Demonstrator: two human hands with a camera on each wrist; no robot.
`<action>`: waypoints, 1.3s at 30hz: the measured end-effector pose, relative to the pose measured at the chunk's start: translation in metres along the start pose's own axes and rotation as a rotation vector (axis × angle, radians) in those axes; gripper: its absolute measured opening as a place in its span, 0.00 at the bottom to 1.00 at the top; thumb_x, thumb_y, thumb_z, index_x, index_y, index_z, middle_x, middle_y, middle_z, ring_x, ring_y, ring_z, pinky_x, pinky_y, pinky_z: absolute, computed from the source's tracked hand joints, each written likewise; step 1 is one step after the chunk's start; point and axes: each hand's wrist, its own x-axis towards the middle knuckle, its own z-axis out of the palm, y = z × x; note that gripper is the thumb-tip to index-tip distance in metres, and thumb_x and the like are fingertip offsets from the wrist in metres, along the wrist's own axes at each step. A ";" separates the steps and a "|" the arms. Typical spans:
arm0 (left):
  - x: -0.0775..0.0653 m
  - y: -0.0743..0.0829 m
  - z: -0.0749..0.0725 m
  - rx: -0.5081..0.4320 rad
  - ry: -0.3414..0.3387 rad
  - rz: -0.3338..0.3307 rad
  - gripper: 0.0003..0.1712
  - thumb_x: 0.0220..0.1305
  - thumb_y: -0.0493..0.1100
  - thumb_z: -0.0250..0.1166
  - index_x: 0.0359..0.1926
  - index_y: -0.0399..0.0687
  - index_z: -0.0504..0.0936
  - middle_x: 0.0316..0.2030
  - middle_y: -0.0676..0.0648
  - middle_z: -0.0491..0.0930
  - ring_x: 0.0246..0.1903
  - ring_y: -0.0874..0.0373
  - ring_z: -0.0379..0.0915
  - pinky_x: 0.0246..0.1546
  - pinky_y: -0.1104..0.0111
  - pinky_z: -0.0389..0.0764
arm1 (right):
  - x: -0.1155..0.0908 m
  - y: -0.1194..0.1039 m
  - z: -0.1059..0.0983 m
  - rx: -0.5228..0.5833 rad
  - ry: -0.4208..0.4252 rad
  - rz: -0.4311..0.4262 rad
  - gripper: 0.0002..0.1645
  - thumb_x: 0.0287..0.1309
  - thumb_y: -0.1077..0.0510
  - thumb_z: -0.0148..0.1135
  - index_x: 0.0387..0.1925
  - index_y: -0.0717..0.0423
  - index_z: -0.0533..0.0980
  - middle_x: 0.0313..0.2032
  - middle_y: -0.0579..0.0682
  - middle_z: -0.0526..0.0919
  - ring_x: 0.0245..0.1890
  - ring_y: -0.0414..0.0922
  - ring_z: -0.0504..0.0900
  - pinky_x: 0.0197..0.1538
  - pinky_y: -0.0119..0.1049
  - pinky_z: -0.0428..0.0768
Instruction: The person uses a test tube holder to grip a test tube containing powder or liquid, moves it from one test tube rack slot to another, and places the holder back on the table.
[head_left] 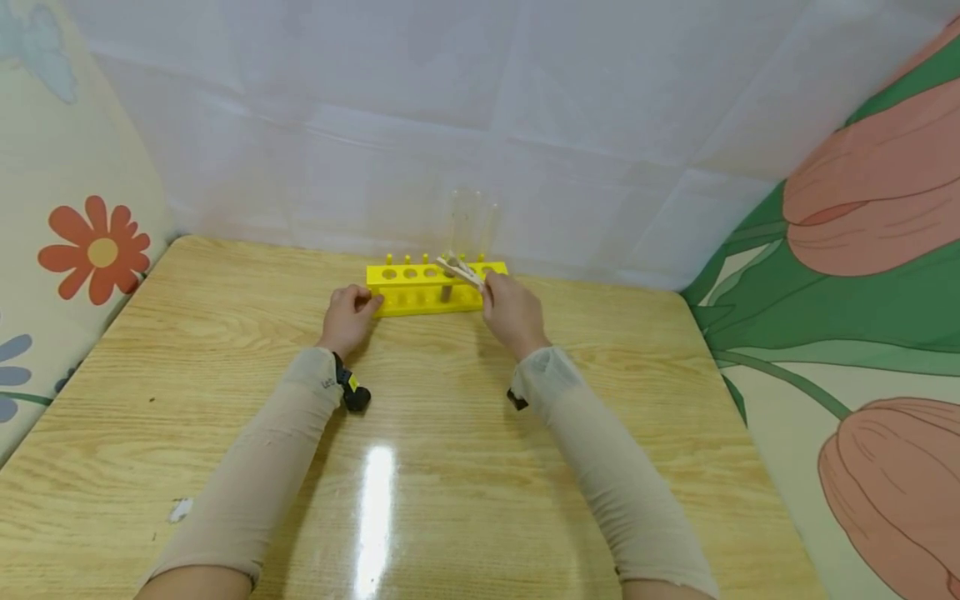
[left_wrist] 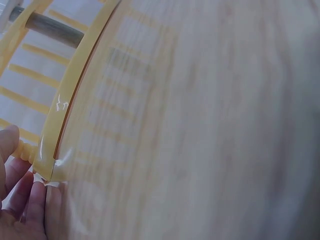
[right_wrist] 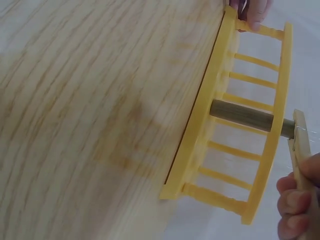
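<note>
1. Rack: yellow rack (head_left: 420,281) stands upright near the far edge of the table (head_left: 450,467), about midway between its far corners.
2. Left hand (head_left: 348,319): thumb and fingers pinch the rack's left end.
3. Right hand (head_left: 516,312): fingers curled round a wooden clamp (head_left: 463,272).
4. Grey-filled tube (head_left: 447,293): upright in the rack, clamp at its upper part.
</note>
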 end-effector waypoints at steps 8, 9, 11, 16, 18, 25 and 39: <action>0.000 0.000 0.001 0.007 0.008 -0.002 0.24 0.79 0.49 0.54 0.57 0.29 0.71 0.57 0.31 0.64 0.50 0.41 0.64 0.56 0.52 0.66 | -0.002 0.002 0.008 -0.031 -0.036 0.014 0.10 0.74 0.57 0.57 0.38 0.59 0.79 0.31 0.53 0.82 0.23 0.48 0.74 0.26 0.41 0.75; 0.001 -0.001 0.001 0.009 0.009 -0.002 0.24 0.79 0.49 0.54 0.57 0.29 0.71 0.57 0.31 0.64 0.49 0.41 0.64 0.56 0.52 0.66 | -0.003 0.002 0.008 -0.033 -0.035 0.015 0.10 0.74 0.57 0.57 0.38 0.59 0.79 0.30 0.53 0.82 0.23 0.48 0.74 0.26 0.41 0.75; 0.001 -0.001 0.002 0.007 0.010 0.001 0.24 0.79 0.49 0.54 0.57 0.29 0.72 0.56 0.31 0.64 0.49 0.41 0.64 0.56 0.52 0.66 | -0.003 0.003 0.009 -0.035 -0.031 0.013 0.10 0.73 0.57 0.58 0.37 0.59 0.78 0.31 0.53 0.82 0.24 0.48 0.74 0.27 0.42 0.76; 0.004 -0.004 0.002 0.010 0.009 0.005 0.25 0.79 0.50 0.55 0.57 0.29 0.71 0.56 0.31 0.64 0.50 0.40 0.64 0.56 0.51 0.67 | -0.003 0.003 0.010 -0.028 -0.024 0.007 0.10 0.74 0.57 0.57 0.37 0.59 0.78 0.30 0.53 0.81 0.23 0.48 0.74 0.26 0.42 0.75; 0.004 -0.005 0.001 0.013 0.009 0.008 0.25 0.79 0.50 0.54 0.57 0.29 0.71 0.56 0.31 0.64 0.50 0.40 0.64 0.56 0.51 0.67 | -0.004 0.003 0.011 -0.026 -0.021 0.005 0.10 0.74 0.57 0.57 0.37 0.59 0.78 0.30 0.53 0.81 0.23 0.48 0.74 0.26 0.42 0.75; 0.004 -0.005 0.002 0.016 0.001 0.009 0.26 0.79 0.51 0.54 0.58 0.29 0.71 0.57 0.31 0.64 0.50 0.40 0.64 0.56 0.51 0.67 | -0.005 0.003 0.011 -0.026 -0.009 0.013 0.10 0.74 0.56 0.58 0.37 0.58 0.78 0.30 0.53 0.80 0.23 0.49 0.74 0.26 0.43 0.75; 0.001 0.000 0.000 0.019 0.001 0.012 0.25 0.79 0.50 0.54 0.57 0.28 0.72 0.57 0.30 0.64 0.51 0.40 0.64 0.57 0.51 0.67 | -0.005 0.002 0.013 -0.016 -0.010 0.024 0.11 0.74 0.56 0.57 0.37 0.58 0.77 0.30 0.54 0.80 0.24 0.50 0.75 0.27 0.44 0.75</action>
